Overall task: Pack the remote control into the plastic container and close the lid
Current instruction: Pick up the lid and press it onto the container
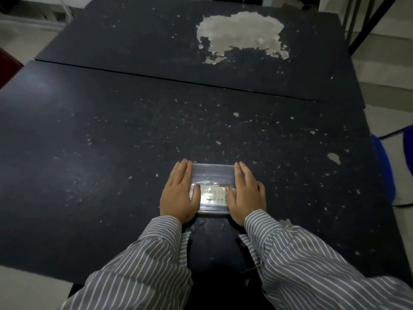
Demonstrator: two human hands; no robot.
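A clear plastic container (212, 175) lies on the dark table (111, 153) near its front edge, with its lid on top. Through the lid a pale remote control (214, 194) with rows of buttons shows inside. My left hand (180, 193) lies flat over the container's left end, thumb resting on the lid. My right hand (245, 193) lies flat over its right end, thumb on the lid too. Both palms hide the container's side edges.
A second dark table (156, 41) with a big patch of worn-off paint (241, 33) butts against the far side. A blue chair (386, 171) stands at the right edge. Pale floor shows at the left and front.
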